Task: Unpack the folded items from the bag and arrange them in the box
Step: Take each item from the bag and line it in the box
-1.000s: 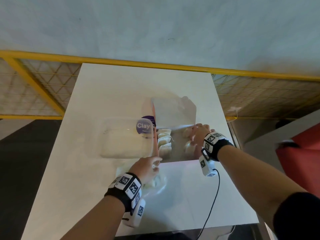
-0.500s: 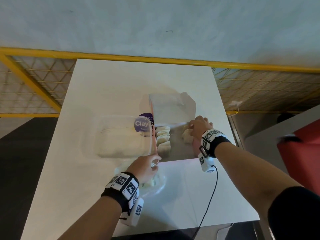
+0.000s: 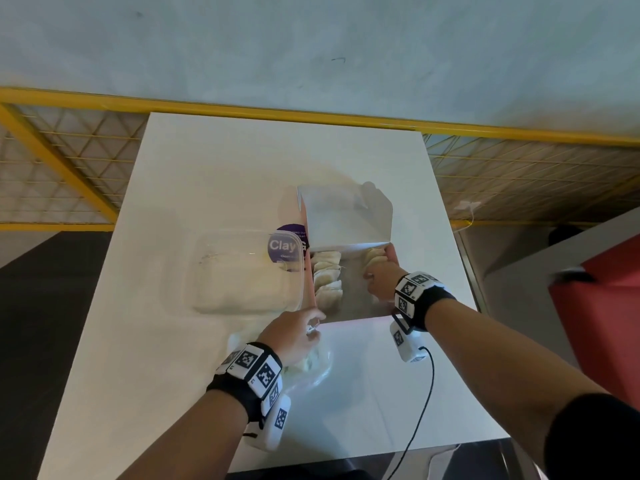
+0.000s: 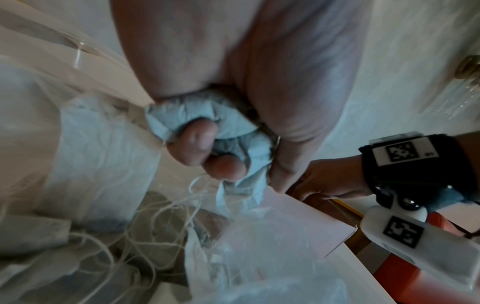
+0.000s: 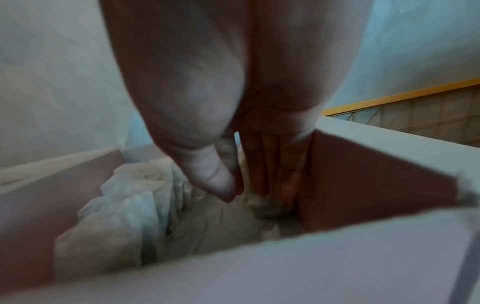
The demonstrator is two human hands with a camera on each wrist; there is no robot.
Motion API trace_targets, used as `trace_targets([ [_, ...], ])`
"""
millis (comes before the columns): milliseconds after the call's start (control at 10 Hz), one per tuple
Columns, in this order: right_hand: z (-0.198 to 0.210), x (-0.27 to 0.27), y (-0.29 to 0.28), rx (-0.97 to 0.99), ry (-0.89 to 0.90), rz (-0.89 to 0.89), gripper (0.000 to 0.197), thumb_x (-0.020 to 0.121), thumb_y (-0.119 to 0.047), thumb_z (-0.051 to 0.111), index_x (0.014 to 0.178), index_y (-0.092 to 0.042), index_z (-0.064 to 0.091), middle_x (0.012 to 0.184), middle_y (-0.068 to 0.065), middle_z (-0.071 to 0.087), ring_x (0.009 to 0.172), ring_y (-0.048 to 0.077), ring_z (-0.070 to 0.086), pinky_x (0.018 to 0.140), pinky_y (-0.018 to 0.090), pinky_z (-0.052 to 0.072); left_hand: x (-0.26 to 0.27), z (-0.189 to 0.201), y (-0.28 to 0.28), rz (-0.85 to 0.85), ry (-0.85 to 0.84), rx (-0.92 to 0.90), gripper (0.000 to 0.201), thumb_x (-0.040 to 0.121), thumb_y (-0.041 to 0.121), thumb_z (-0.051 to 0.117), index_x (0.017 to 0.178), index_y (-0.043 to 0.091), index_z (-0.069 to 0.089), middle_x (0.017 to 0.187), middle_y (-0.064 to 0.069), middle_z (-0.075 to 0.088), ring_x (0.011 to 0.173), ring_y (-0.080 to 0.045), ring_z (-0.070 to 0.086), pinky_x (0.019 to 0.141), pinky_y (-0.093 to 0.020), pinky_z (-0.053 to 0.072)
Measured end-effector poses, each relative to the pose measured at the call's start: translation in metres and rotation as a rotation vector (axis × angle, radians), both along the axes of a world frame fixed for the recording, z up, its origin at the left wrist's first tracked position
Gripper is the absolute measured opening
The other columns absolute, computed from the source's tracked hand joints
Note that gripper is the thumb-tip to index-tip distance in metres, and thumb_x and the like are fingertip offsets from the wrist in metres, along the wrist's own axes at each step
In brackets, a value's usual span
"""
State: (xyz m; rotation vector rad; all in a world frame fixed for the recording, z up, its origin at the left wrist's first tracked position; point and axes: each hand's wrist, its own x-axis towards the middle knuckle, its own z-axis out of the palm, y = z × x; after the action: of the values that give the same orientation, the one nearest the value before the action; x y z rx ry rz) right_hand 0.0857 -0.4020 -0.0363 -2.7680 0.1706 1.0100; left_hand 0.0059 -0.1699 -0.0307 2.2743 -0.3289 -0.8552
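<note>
An open cardboard box (image 3: 356, 318) stands mid-table with its lid up. A row of white folded items (image 3: 327, 275) lines its left wall, also seen in the right wrist view (image 5: 124, 209). My right hand (image 3: 379, 277) reaches into the far right corner, where its straight fingers (image 5: 259, 174) press another folded item (image 5: 262, 205) against the wall (image 5: 363, 185). My left hand (image 3: 294, 336) is at the box's near left corner, over a clear plastic bag (image 3: 315, 368). It grips a crumpled pale folded item (image 4: 228, 121) in curled fingers; loose strings and more items lie in the bag (image 4: 259, 257).
A clear plastic tub (image 3: 242, 271) with a purple "Clay" sticker sits just left of the box. The white table (image 3: 207, 168) ends at a yellow railing (image 3: 311, 116). A black cable (image 3: 426, 393) hangs from my right wrist. Something red (image 3: 606, 306) stands off the table's right.
My right hand has slid from the box's near right side to its far right corner with the folded item. My left hand has stayed at the bag.
</note>
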Motion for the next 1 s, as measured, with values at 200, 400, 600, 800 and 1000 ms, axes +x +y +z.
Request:
trace_targets([
  [200,-0.004,0.0,0.004,0.01,-0.043,-0.01,0.039,0.088,-0.015,0.049,0.126,-0.007,0.053,0.109,0.009,0.05,0.092,0.016,0.035,0.097,0.036,0.041,0.001,-0.002,0.002,-0.001,0.009,-0.042,0.036,0.094,0.027,0.052,0.13,0.027,0.051,0.126,0.002,0.062,0.092,-0.011,0.059,0.079,-0.018,0.041],
  [400,0.02,-0.023,0.009,0.221,-0.351,-0.008,0.013,0.084,-0.008,0.052,0.087,-0.016,0.062,0.09,-0.006,0.045,0.106,0.021,0.045,0.095,0.031,0.045,0.002,0.026,0.024,0.304,0.153,-0.34,0.028,0.094,0.029,0.055,0.122,0.026,0.055,0.12,0.005,0.059,0.083,-0.012,0.063,0.066,-0.021,0.051],
  [600,0.07,-0.089,0.082,0.592,-0.276,-0.017,0.024,0.086,-0.026,0.065,0.108,-0.016,0.066,0.091,-0.007,0.064,0.077,0.008,0.058,0.08,0.021,0.047,-0.01,0.032,0.054,0.723,0.387,-0.637,0.018,0.097,0.02,0.052,0.114,0.022,0.057,0.101,-0.013,0.06,0.053,-0.027,0.06,0.036,-0.021,0.029],
  [800,0.058,-0.122,0.12,0.766,-0.178,-0.042,0.04,0.077,-0.049,0.065,0.105,-0.019,0.062,0.095,-0.005,0.067,0.081,0.014,0.064,0.079,0.032,0.054,-0.031,0.037,0.047,0.658,0.405,-0.707,0.027,0.1,0.029,0.045,0.125,0.019,0.049,0.061,-0.016,0.061,0.045,-0.025,0.056,0.034,-0.02,0.026],
  [1000,0.073,-0.126,0.121,0.884,-0.351,-0.225,0.008,0.083,-0.02,0.069,0.076,-0.018,0.064,0.074,-0.006,0.066,0.067,0.008,0.059,0.065,0.021,0.049,-0.039,0.058,0.054,0.674,0.585,-0.918,0.051,0.098,0.05,0.026,0.109,0.011,0.057,0.073,-0.017,0.064,0.043,-0.024,0.054,0.033,-0.017,0.023],
])
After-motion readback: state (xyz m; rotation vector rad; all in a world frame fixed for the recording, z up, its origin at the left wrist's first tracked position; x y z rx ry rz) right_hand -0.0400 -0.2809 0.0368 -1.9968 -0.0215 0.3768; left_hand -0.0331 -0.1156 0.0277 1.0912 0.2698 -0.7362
